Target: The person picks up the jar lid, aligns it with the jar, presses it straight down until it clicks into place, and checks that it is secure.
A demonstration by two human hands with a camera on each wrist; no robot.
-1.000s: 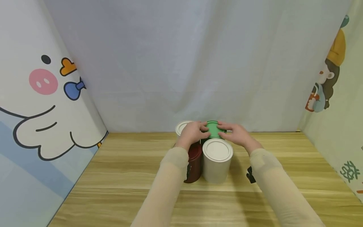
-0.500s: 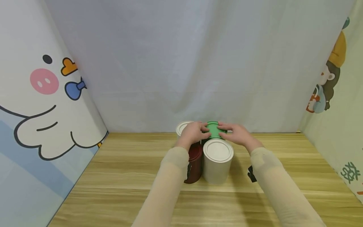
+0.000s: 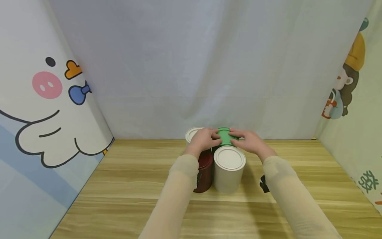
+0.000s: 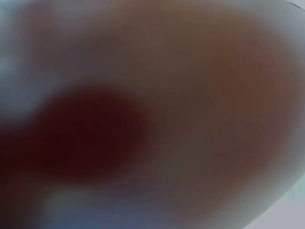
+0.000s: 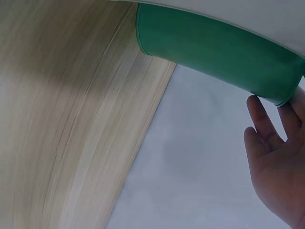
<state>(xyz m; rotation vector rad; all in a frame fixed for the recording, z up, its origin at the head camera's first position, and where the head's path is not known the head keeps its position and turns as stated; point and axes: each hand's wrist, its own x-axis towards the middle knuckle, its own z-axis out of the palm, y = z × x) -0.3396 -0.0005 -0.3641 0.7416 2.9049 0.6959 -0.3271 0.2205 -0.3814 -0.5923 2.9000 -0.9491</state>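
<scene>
Four is not countable here; several cylindrical cans with flat lids stand close together in the head view. At the back right is a green can (image 3: 225,136). My left hand (image 3: 203,139) holds its lid edge from the left, thumb toward the front. From the right, my right hand (image 3: 248,141) holds the same rim with thumb and fingers. In the right wrist view, fingertips of the right hand (image 5: 281,157) meet the end of the green can (image 5: 219,52). A white can (image 3: 229,172) stands in front, beside a dark red can (image 3: 204,174). Another white can (image 3: 192,132) is partly hidden behind the left hand.
The cans stand on a wood-grain table (image 3: 134,186) near a pale grey curtain (image 3: 164,66). A small black object (image 3: 264,184) lies beside the right sleeve (image 3: 286,186). Printed side panels flank the table. The left wrist view is blurred.
</scene>
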